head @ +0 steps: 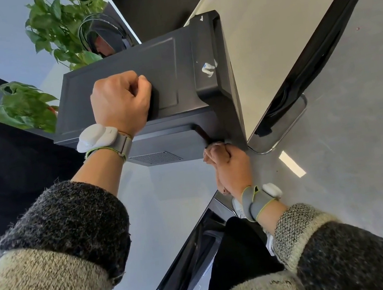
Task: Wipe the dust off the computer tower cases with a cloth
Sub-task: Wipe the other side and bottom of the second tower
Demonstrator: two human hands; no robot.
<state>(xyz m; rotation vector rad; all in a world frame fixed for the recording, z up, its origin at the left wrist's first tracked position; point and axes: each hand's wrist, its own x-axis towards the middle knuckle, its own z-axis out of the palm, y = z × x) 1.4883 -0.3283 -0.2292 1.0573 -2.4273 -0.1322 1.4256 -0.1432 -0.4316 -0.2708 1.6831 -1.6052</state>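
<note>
grey desk (163, 198) — boxy matte-black tower (125, 63), crumpled pink cloth (214, 154)

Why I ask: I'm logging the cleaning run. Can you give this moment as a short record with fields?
case: black computer tower case, broad panel facing the camera
left hand: rests as a fist on that panel, nothing seen in it
cloth: pinkish, bunched, against the case's lower corner near the front end
right hand: grips the cloth
marks: torn white sticker remnant near the front end
nearby: green plants beyond the case
</note>
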